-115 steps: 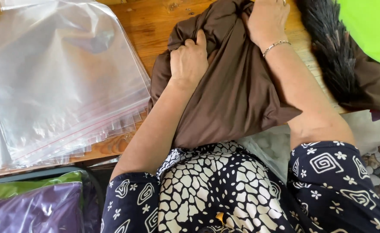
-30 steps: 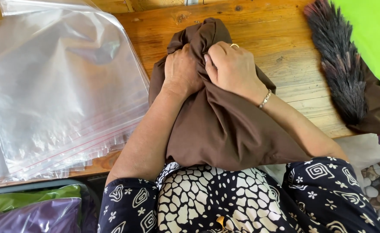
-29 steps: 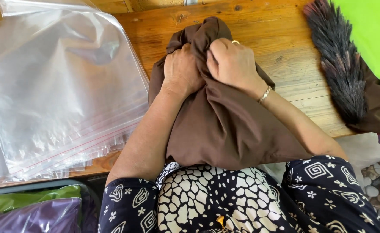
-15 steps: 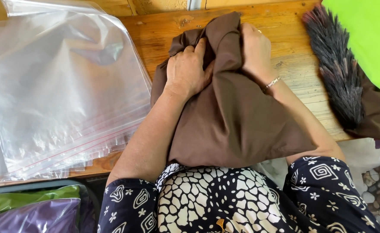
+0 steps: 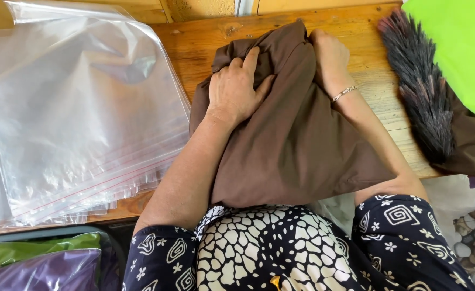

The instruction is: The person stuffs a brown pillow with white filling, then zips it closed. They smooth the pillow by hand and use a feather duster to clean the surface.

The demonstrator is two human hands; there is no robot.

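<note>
Your left hand [image 5: 236, 91] is pressed flat on the brown cloth [image 5: 297, 145], fingers slightly spread and curled into the bunched fabric at its far left end, gripping a fold. Your right hand [image 5: 329, 59] sits just right of it on the cloth's far edge; its fingers are tucked under or behind a raised fold, so can't tell if they're apart or clamped, only the back of the hand and a thin bracelet [image 5: 345, 93] on the wrist show. The brown cloth lies centre on the wooden table [image 5: 205, 40], bunched at the far end between both hands, spreading smooth and wide toward you, near edge hanging over the table edge against your patterned dress [image 5: 280, 248]. Left of the cloth, just beside it: a stack of clear zip-seal plastic bags [image 5: 76, 124], fanned at the near edge, top one puffed up. Right of the cloth: a dark feather duster [image 5: 418, 86] lying along the table, partly on another brown fabric [image 5: 472, 145], with a bright green sheet [image 5: 458, 48] at far right. Near left, below table level: green and purple bagged items [image 5: 38, 264]
</note>
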